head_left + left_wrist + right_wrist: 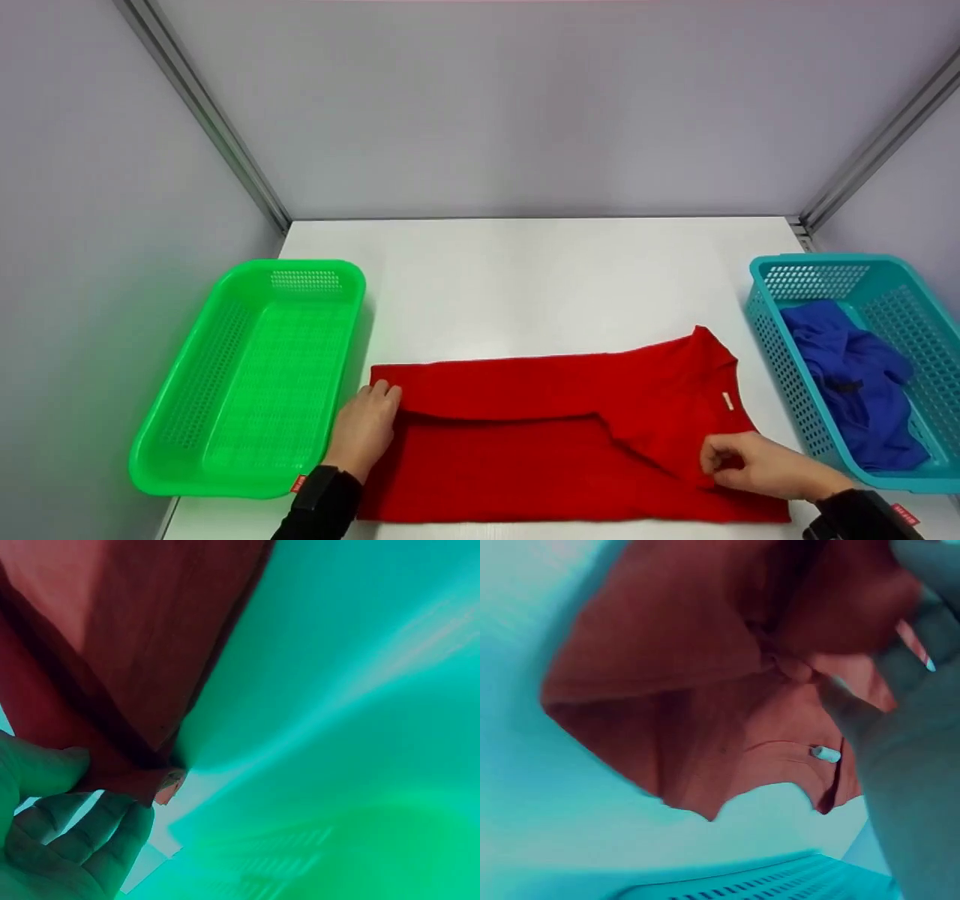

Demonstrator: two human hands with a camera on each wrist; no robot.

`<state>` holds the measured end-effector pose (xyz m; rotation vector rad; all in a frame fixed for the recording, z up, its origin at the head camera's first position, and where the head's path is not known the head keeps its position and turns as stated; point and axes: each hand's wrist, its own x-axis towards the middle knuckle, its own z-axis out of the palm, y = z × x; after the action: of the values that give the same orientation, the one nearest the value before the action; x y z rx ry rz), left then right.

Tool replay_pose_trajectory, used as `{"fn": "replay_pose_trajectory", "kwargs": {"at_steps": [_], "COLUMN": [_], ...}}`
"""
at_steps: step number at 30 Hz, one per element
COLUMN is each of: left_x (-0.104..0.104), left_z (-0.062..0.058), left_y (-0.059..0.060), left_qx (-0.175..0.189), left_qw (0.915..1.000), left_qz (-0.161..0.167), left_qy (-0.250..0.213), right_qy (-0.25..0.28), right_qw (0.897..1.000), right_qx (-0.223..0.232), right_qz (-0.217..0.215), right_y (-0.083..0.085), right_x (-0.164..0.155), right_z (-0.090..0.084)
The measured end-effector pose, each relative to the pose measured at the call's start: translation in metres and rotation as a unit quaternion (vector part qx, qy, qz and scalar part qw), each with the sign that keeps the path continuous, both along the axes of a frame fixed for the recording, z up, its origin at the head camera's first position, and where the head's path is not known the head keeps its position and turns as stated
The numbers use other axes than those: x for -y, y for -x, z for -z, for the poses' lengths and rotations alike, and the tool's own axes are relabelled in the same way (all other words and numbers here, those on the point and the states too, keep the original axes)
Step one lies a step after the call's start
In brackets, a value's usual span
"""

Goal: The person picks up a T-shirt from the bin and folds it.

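A red T-shirt (510, 465) lies sideways across the table, its far side folded over toward the near side. The white neck label (727, 401) shows at the right end. At the left end, my left hand (366, 426) holds the hem; in the left wrist view the thumb (52, 769) lies over the red cloth (150, 630) and the other fingers are beneath it. My right hand (769, 465) has curled fingers and pinches the folded layer near the sleeve. The right wrist view shows bunched cloth (705, 637) at the fingertips, partly hidden by the hand.
Left of the shirt stands a green basket (345, 292) with nothing in it. A teal basket (780, 375) on the right contains a crumpled blue garment (862, 382). White table surface (555, 285) extends behind the shirt to the back wall (555, 112), with side walls left and right.
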<state>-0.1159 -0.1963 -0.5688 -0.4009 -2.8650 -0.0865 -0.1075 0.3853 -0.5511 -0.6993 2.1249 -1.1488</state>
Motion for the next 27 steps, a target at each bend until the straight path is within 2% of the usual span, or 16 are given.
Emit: {"fn": "replay_pose_trajectory", "kwargs": {"at_steps": [3,6,8,10,12,15,17,19,20,21,22,24,27], "left_x": [0.0,0.0,-0.002,-0.003,-0.004,-0.005,-0.005,-0.005,-0.006,-0.006,-0.007,-0.009,-0.012], "left_z": [0.005,0.008,0.007,0.007,0.005,0.005,0.005,0.005,0.006,0.006,0.007,0.007,0.008], "left_y": [-0.003,-0.005,-0.004,-0.004,-0.003,-0.002,-0.002,-0.002,-0.002,-0.001,-0.001,0.0,0.002], "left_qx": [0.007,0.025,0.036,0.048,0.058,0.068,0.068,0.063,0.059,0.057,0.06,0.083,0.16], "left_qw": [0.9998,0.9993,0.9988,0.9983,0.9978,0.9972,0.9972,0.9975,0.9978,0.9981,0.9981,0.9962,0.9848], "left_qz": [-0.003,-0.01,-0.014,-0.016,-0.016,-0.016,-0.018,-0.02,-0.02,-0.018,-0.014,0.002,0.023], "left_qy": [0.019,0.027,0.029,0.029,0.029,0.025,0.026,0.025,0.022,0.014,0.003,-0.026,-0.063], "right_qy": [-0.045,-0.093,-0.094,-0.078,-0.053,-0.001,0.021,0.021,0.009,-0.016,-0.048,-0.12,-0.214], "right_qw": [0.997,0.978,0.966,0.963,0.972,0.99,0.994,0.995,0.996,0.997,0.995,0.985,0.956], "right_qx": [-0.023,-0.039,-0.038,-0.019,-0.015,0.015,0.037,0.049,0.039,0.008,-0.028,-0.098,-0.19], "right_qz": [0.066,0.182,0.239,0.258,0.229,0.141,0.098,0.083,0.082,0.081,0.08,0.077,0.071], "right_y": [-0.001,-0.003,-0.003,-0.004,-0.005,-0.006,-0.007,-0.007,-0.008,-0.008,-0.009,-0.012,-0.016], "right_x": [0.017,0.04,0.053,0.06,0.063,0.058,0.054,0.051,0.052,0.053,0.054,0.058,0.063], "right_z": [0.001,0.005,0.01,0.012,0.012,0.008,0.006,0.004,0.004,0.005,0.006,0.01,0.016]}}
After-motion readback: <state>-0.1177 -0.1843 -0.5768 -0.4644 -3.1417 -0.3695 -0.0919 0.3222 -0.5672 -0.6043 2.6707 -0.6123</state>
